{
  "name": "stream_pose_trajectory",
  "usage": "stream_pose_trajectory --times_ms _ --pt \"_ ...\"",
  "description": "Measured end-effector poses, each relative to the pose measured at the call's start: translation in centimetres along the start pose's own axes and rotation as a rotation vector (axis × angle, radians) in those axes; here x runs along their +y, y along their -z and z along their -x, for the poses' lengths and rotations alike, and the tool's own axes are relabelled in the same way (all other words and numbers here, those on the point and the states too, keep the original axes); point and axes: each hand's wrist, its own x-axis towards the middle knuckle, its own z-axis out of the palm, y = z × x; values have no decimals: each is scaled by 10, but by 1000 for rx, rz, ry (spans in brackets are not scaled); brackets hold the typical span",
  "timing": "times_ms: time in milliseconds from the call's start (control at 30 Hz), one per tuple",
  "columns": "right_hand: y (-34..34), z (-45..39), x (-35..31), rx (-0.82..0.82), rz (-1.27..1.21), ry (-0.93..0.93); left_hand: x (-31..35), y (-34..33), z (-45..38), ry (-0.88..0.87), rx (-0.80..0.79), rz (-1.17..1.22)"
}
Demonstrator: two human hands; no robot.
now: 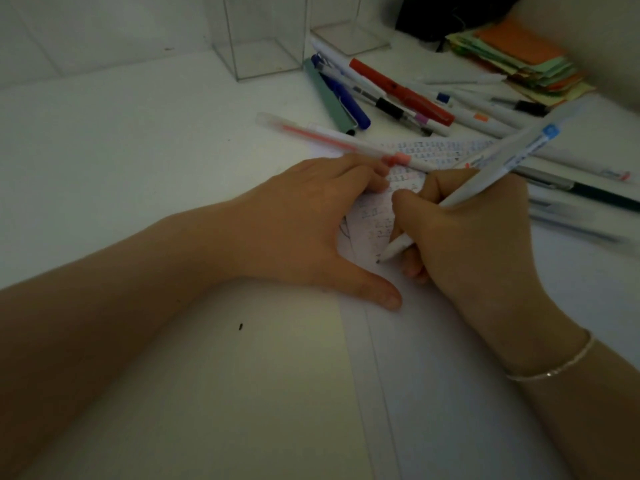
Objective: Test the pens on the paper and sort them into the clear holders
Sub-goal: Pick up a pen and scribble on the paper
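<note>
My right hand [474, 237] grips a white pen with a blue clip [498, 168], its tip touching the white paper [450, 375] at the middle of the desk. My left hand [311, 223] rests flat on the paper's left edge, fingers straight, thumb spread toward me. Small scribbles show on the paper between the two hands. A clear pen with pink ink [332, 140] lies just beyond my left fingers. Two clear holders [266, 39] [349, 32] stand at the back.
A heap of several pens [391, 95], among them red, blue and green ones, lies beyond the paper. More pens [581, 195] lie at the right. A stack of coloured paper notes [523, 60] sits at the back right beside a dark object [450, 15].
</note>
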Motion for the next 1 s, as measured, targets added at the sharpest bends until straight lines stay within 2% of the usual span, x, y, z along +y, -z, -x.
stream_pose_trajectory --times_ms 167,333,433,567,767,1000 --pt "-1 -3 4 64 84 63 -2 -1 0 -11 17 0" --pt "7 -8 4 63 -311 -70 -1 0 2 -34 52 21" --pt "7 -13 3 50 -381 -67 4 3 2 -134 178 117" --pt "4 -15 -5 47 -360 -64 11 -4 -2 -209 350 112" --pt "9 -12 -17 188 -374 75 7 -7 -4 -123 317 334" --pt "7 -14 -12 169 -365 71 4 -10 -4 -133 309 365"
